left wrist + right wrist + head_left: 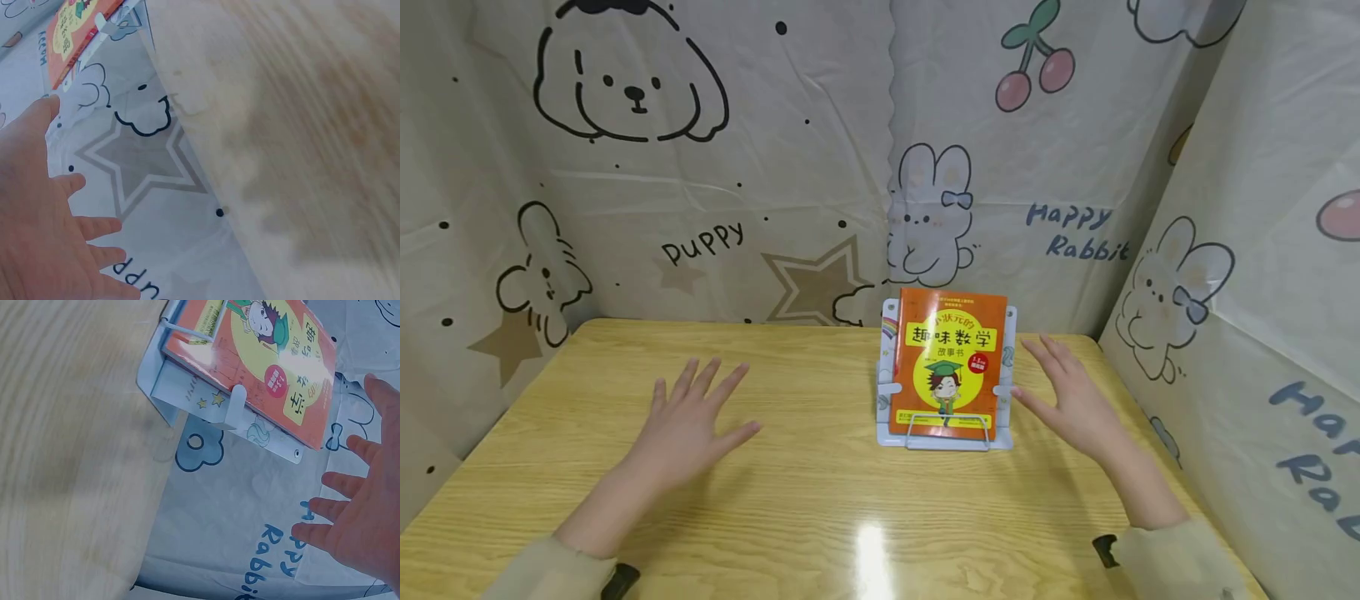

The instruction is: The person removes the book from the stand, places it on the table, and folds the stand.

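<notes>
An orange book (955,375) with a cartoon figure in a green cap stands upright on a pale book stand (886,433), right of the table's middle in the head view. Small side clips (236,407) and a wire bar in front hold it against the stand. My right hand (1071,408) hovers just right of the stand, its fingers spread and holding nothing. To the left, over bare wood, my left hand (681,433) is held up with fingers spread, well apart from the book. The left wrist view catches only the book's edge, beyond my thumb (50,112).
The wooden table (805,500) reaches back to a pale curtain (820,167) printed with rabbits, stars and a dog. More printed cloth (1262,333) closes off the right side. A light reflection shows on the table's front part.
</notes>
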`<state>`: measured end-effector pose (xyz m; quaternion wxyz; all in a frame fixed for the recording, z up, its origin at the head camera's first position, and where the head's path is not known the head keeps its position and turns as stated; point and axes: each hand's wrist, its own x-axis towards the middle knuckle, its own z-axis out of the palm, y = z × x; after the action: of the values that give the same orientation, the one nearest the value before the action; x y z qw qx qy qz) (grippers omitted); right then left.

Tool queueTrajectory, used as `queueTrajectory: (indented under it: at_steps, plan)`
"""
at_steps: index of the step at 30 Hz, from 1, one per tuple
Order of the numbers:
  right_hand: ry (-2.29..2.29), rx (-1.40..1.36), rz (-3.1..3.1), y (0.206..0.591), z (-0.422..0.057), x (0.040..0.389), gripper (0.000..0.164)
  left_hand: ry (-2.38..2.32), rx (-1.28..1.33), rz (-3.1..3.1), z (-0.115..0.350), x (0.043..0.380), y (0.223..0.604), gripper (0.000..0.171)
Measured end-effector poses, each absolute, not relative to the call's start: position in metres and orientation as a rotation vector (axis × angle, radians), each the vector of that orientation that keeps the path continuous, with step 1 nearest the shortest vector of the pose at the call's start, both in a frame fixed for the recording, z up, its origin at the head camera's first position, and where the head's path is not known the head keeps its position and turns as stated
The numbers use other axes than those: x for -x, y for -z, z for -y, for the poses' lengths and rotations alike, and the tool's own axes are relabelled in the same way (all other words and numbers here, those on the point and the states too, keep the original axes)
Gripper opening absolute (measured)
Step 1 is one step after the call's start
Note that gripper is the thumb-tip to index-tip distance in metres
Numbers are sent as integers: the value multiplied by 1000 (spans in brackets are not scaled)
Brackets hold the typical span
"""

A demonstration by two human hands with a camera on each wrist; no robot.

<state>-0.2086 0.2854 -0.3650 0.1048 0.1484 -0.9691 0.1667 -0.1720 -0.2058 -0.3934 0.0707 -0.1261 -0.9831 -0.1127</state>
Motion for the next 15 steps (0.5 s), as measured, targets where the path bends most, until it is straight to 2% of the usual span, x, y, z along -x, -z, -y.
queueTrajectory:
  at_steps: [15]
  plan:
    - [-588,-369,2869,351,-276,225,76,368,444,2888,169,201,373,88]
